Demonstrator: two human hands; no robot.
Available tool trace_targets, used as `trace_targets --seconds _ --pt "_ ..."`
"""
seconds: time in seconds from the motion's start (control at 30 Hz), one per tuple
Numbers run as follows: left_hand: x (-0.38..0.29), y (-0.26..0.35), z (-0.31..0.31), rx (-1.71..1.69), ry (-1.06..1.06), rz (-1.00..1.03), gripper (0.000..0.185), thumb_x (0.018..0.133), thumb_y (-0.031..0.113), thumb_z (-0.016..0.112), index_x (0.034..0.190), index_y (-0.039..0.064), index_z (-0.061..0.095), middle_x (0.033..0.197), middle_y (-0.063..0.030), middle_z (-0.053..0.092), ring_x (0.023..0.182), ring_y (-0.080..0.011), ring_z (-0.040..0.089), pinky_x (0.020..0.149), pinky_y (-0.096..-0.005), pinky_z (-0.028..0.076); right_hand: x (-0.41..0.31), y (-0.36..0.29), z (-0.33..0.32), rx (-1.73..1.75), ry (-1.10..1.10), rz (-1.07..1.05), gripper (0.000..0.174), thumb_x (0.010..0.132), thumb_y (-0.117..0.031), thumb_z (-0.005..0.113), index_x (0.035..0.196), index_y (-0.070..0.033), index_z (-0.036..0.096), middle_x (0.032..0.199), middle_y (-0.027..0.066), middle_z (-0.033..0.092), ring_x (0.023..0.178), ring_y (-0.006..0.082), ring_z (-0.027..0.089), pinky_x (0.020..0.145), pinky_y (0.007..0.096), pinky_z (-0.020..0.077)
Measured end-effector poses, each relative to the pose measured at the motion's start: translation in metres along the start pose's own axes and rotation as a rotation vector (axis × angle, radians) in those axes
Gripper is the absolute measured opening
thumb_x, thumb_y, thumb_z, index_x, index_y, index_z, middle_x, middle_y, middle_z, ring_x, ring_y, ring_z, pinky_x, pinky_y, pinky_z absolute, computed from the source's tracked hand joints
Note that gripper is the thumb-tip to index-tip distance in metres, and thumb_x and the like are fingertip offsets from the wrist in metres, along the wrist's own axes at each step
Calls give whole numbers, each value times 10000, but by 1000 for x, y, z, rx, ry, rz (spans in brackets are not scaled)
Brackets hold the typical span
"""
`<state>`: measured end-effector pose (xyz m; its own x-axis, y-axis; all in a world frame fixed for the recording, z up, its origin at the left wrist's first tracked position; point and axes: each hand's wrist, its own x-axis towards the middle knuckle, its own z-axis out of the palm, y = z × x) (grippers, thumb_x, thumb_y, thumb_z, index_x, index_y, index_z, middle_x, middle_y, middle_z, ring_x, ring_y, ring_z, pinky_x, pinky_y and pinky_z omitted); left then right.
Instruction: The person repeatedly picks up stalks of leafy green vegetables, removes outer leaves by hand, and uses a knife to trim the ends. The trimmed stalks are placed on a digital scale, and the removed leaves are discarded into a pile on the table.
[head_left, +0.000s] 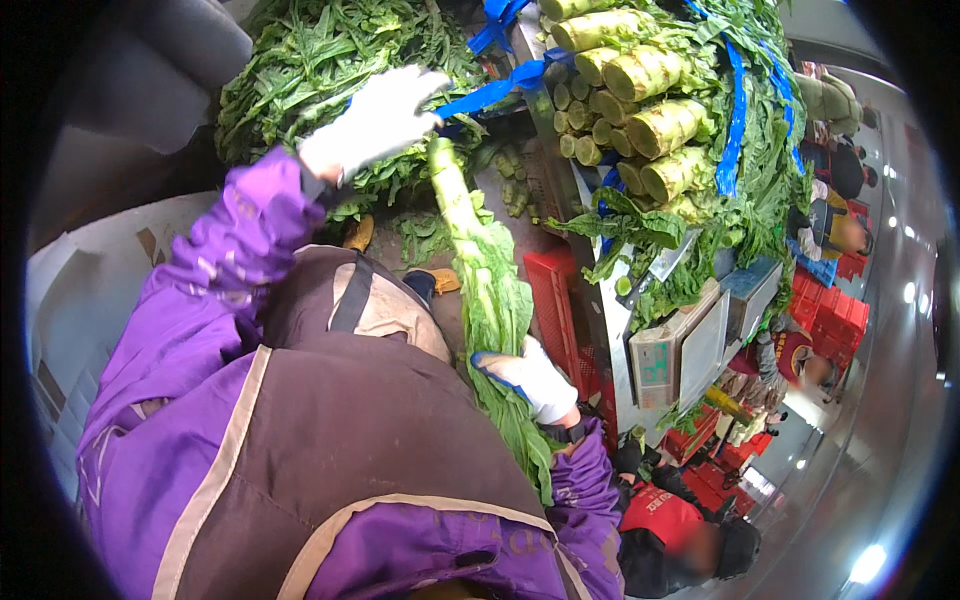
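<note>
My right hand (534, 381), in a white glove with a blue palm, grips the leafy part of a celtuce stalk (457, 199). Its pale, trimmed stem points up and away, while the leaves (499, 292) hang down against my apron. My left hand (375, 116), also gloved and blurred by motion, has its fingers apart just above the stem's tip. Beneath it spreads a large heap of stripped green leaves (300, 67). A blue strap (491, 94) runs right by the left fingertips; whether they touch it I cannot tell.
Bundled celtuce (667, 131) with cut ends lies stacked on the metal table. A cleaver (671, 259) and two weighing scales (656, 364) (754, 292) sit nearby. Under the table edge stands a red crate (555, 300). A person in a red vest (656, 517) is close by; others are farther off.
</note>
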<state>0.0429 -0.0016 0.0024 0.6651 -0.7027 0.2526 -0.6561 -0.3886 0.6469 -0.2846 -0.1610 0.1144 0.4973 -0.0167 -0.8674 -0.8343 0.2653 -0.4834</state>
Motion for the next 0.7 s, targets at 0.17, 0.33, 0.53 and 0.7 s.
trace_targets --seconds 0.17,0.33,0.53,0.7 --pt "-36 61 29 -410 -380 108 430 807 306 700 1164 78 624 1149 -171 580 1045 -326 575 931 -427 448 10 -16 2 32 25 -60 541 809 1 689 1303 12 470 1050 103 681 921 152 661 867 294 521" --pt "-30 67 36 -268 -277 280 451 836 323 680 1229 117 597 1235 -173 549 1120 -371 535 969 -443 426 10 -25 9 -48 68 -158 567 781 -28 722 1296 8 486 1053 79 667 892 127 631 855 273 501" --pt "-26 60 38 -316 -339 407 294 835 135 623 1116 89 548 1068 -139 544 974 -357 548 816 -438 471 14 -11 0 -329 276 -115 620 883 -286 651 1369 30 430 1160 86 600 992 119 570 879 263 457" --pt "-26 68 46 -565 -143 87 268 849 83 565 1113 41 543 1003 -157 563 920 -338 569 796 -422 470 18 13 -10 556 100 -2 612 1001 -507 422 1397 -42 452 1188 58 606 1033 143 573 906 290 457"
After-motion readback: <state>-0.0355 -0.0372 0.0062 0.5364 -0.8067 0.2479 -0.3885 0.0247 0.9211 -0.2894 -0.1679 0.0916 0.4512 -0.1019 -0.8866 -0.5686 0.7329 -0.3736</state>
